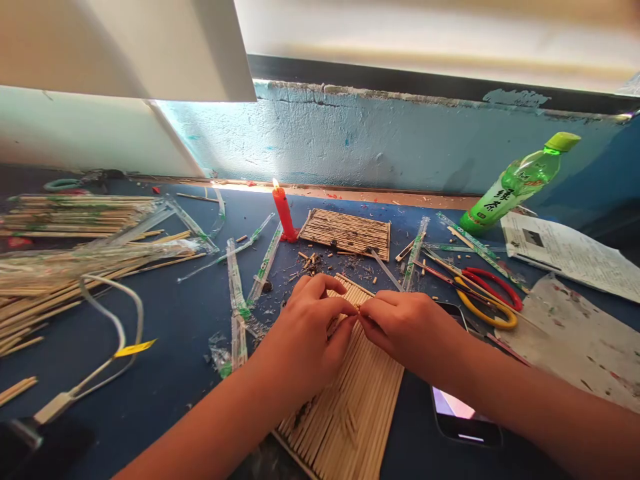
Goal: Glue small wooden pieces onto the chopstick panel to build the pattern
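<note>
A panel of thin wooden sticks laid side by side lies slanted on the blue table, under both hands. My left hand is closed in a pinch above its upper part. From the other side my right hand is pinched as well, its fingertips meeting the left ones. Whatever is between the fingertips is too small and covered to name. A few short stick pieces rest on the panel's lower part. Just beyond the hands are dark crumbs and cut stick ends.
A lit red candle stands beside a smaller stick panel. Bundled sticks and a white cable lie left. To the right are red-and-yellow-handled pliers, a phone, printed paper and a tilted green bottle.
</note>
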The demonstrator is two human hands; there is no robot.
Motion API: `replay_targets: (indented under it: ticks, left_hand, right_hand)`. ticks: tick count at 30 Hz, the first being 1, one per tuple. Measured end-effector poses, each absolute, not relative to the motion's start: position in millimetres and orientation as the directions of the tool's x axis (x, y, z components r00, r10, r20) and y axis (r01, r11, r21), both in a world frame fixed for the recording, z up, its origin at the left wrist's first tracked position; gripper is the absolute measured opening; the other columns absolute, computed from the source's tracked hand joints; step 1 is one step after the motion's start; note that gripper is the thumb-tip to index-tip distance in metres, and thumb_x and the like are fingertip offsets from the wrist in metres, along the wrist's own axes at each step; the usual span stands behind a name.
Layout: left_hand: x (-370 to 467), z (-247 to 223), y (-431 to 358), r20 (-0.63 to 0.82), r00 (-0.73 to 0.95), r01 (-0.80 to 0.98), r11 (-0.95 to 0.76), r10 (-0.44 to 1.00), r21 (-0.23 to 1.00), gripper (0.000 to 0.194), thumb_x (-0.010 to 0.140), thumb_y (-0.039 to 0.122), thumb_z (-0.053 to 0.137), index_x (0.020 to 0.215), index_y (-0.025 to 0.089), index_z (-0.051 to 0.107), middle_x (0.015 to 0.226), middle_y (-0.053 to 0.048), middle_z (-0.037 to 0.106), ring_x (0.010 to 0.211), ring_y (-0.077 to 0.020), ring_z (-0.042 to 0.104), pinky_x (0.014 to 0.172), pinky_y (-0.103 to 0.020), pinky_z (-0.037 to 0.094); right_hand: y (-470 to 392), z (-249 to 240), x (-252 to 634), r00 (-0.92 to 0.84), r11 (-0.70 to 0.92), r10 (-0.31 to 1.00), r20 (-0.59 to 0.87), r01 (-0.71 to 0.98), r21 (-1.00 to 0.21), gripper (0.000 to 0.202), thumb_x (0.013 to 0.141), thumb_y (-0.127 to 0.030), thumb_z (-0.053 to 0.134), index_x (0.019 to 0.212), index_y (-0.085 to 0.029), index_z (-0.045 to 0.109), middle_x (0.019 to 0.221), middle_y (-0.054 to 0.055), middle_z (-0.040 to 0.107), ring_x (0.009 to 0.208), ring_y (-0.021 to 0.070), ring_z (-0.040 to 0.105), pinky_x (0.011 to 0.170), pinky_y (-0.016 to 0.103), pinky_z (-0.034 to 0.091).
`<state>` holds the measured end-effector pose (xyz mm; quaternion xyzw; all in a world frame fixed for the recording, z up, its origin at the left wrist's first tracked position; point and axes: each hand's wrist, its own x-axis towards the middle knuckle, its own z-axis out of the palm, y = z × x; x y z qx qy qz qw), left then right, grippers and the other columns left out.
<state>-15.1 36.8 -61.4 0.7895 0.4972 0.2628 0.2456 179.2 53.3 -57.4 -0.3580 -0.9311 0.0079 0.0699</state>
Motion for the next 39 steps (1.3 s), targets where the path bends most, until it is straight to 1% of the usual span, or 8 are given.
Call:
replay_targets:
  ticks: [7,15,20,23,25,30,34,39]
  left_hand:
    - [-14.5,-59.9,35.5,0.186,0.372,0.65,-0.398,0.909,0.647,0.021,0.089,0.016,0.054,0.093,0.022,0.074,0.112,-0.009,0.057,0.11,-0.0266,0.053,0.097,-0.049,0.045]
    - [-16.3,-61.9,35.6,0.189,0.362,0.652,-0.393,0.913,0.648,0.02,0.091,0.02,0.054,0.092,0.023,0.074,0.112,-0.009,0.056,0.11,-0.0264,0.054,0.096,-0.048,0.045]
    - [-17.6,-58.2,37.0,0.21,0.337,0.645,-0.387,0.918,0.659,0.02,0.091,0.02,0.054,0.09,0.023,0.073,0.111,-0.008,0.057,0.108,-0.025,0.055,0.096,-0.045,0.045]
    - [-18.9,-56.1,38.0,0.23,0.298,0.652,-0.374,0.926,0.66,0.017,0.09,0.021,0.056,0.09,0.023,0.073,0.11,-0.008,0.057,0.107,-0.0246,0.056,0.095,-0.044,0.046]
    - [-19.6,-55.8,38.4,0.239,0.276,0.659,-0.364,0.931,0.658,0.016,0.089,0.021,0.057,0.089,0.022,0.073,0.11,-0.007,0.058,0.106,-0.0245,0.057,0.094,-0.044,0.047]
    - [-19.0,-56.4,38.2,0.241,0.28,0.656,-0.368,0.929,0.659,0.016,0.089,0.02,0.057,0.089,0.022,0.073,0.109,-0.008,0.059,0.105,-0.0243,0.057,0.094,-0.043,0.048]
    - [-17.3,-56.3,38.9,0.239,0.287,0.654,-0.372,0.928,0.659,0.016,0.089,0.02,0.058,0.088,0.02,0.074,0.108,-0.009,0.059,0.104,-0.0242,0.058,0.094,-0.042,0.048]
    - [-17.1,-56.2,39.4,0.239,0.286,0.651,-0.371,0.928,0.662,0.016,0.089,0.02,0.058,0.088,0.021,0.074,0.109,-0.008,0.059,0.105,-0.024,0.058,0.094,-0.042,0.047]
  right_hand:
    - [52.8,-53.5,178.3,-0.739,0.753,0.656,0.154,0.654,-0.068,0.015,0.091,-0.011,0.055,0.08,-0.016,0.064,0.069,0.001,0.061,0.061,0.0143,0.059,0.054,0.027,0.039]
    - [58.9,-48.9,182.9,-0.723,0.737,0.676,0.144,0.662,-0.14,0.02,0.096,-0.023,0.053,0.084,-0.017,0.067,0.072,0.002,0.065,0.067,0.0149,0.063,0.06,0.028,0.04]
    - [52.8,-33.4,180.0,-0.706,0.675,0.708,0.002,0.675,-0.297,0.019,0.093,-0.024,0.055,0.079,-0.017,0.065,0.074,0.001,0.065,0.068,0.0138,0.062,0.063,0.027,0.041]
    - [38.4,-24.3,174.9,-0.796,0.688,0.598,-0.093,0.569,-0.449,0.007,0.09,-0.022,0.058,0.086,-0.018,0.063,0.091,0.002,0.067,0.08,0.0133,0.063,0.068,0.024,0.043]
    - [27.3,-23.5,170.9,-0.842,0.705,0.522,-0.134,0.515,-0.487,0.007,0.09,-0.024,0.057,0.089,-0.019,0.061,0.097,0.003,0.066,0.08,0.0131,0.062,0.064,0.024,0.043]
    - [13.3,-32.2,165.9,-0.888,0.785,0.411,-0.207,0.46,-0.415,0.007,0.085,-0.016,0.055,0.091,-0.019,0.055,0.089,0.002,0.061,0.064,0.012,0.053,0.05,0.025,0.033]
    - [15.1,-33.2,167.6,-0.881,0.765,0.404,-0.246,0.473,-0.437,0.02,0.075,-0.007,0.056,0.091,-0.019,0.052,0.093,0.002,0.06,0.064,0.0116,0.052,0.049,0.025,0.032]
    - [14.6,-30.2,168.3,-0.888,0.777,0.377,-0.264,0.459,-0.431,0.021,0.076,-0.005,0.05,0.093,-0.017,0.054,0.096,0.005,0.061,0.067,0.0128,0.053,0.051,0.025,0.034]
